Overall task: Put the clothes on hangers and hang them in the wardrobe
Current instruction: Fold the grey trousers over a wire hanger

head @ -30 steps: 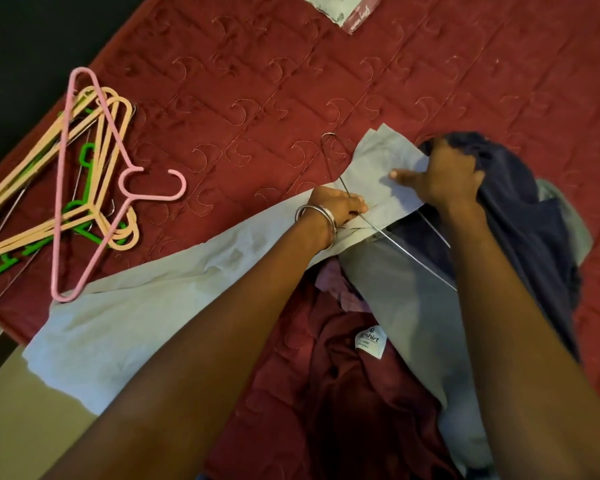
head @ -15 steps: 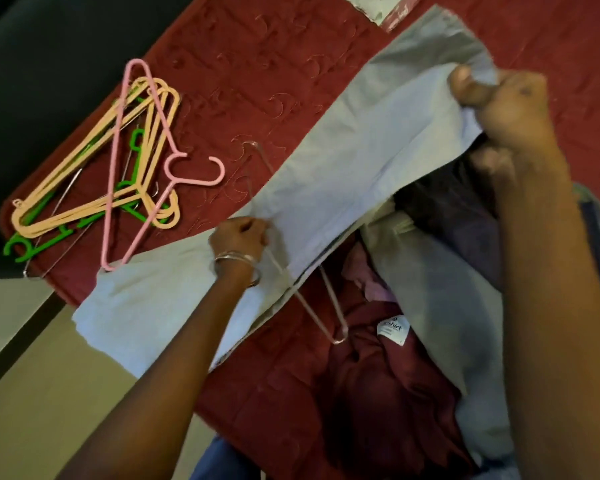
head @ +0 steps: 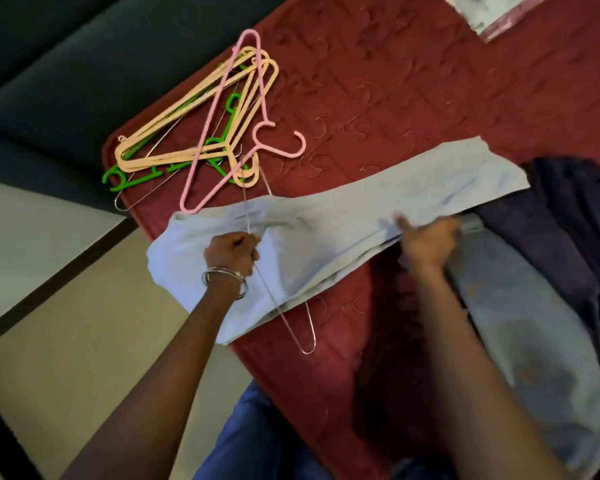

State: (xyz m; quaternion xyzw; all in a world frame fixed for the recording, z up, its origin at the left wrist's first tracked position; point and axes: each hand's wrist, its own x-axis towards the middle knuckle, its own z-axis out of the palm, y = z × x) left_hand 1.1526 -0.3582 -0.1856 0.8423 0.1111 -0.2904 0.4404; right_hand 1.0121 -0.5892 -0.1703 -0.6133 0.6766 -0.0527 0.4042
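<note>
the left hand (head: 232, 251) is curled tight around a thin wire hanger (head: 279, 308). the wire runs up past the fingers and down under the wrist, and its hook pokes out below the hand, over the red bed cover (head: 378, 98). there are shiny bangles (head: 224, 280) on that wrist.

the right hand (head: 428, 239) pinches the edge of a long pale grey cloth (head: 343, 216). the cloth lies flat on the bed cover and stretches from one hand to the other. part of it goes under the left hand, and the far end sticks out above the right hand.

just above the left hand sits a pile of hangers (head: 201, 133) in pink, peach and green. the pink one is on top, and its tip touches the grey cloth.

to the right of the right hand is a dark blue cloth (head: 568, 216). below that hand is another pale cloth (head: 534, 341), and beside it a dark red one (head: 388, 358).
</note>
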